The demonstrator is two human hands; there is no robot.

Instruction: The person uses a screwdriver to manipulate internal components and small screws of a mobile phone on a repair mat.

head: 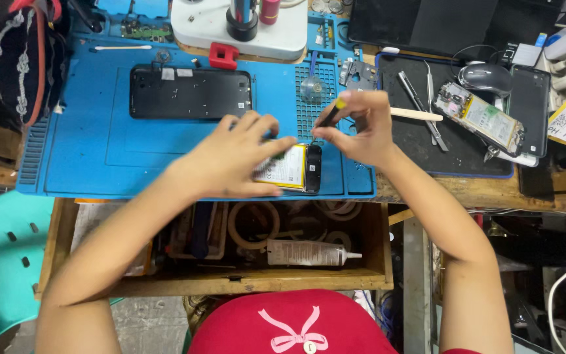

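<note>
An opened phone (294, 168) with its white-labelled battery showing lies at the front edge of the blue work mat (99, 144). My left hand (234, 160) rests flat over it, fingers spread, pressing it down. My right hand (360, 128) pinches a thin black tool with a yellow end (331, 115), its tip pointing down at the phone's top edge. A black phone back cover (190, 92) lies further back on the mat.
A microscope base (244, 29) stands at the back. To the right, a black mat (466, 147) holds tweezers (420, 105), a second opened phone (483, 117), a mouse (485, 77) and a dark phone (530, 108). An open wooden drawer (230, 282) below holds a glue tube (309, 252) and tape rolls.
</note>
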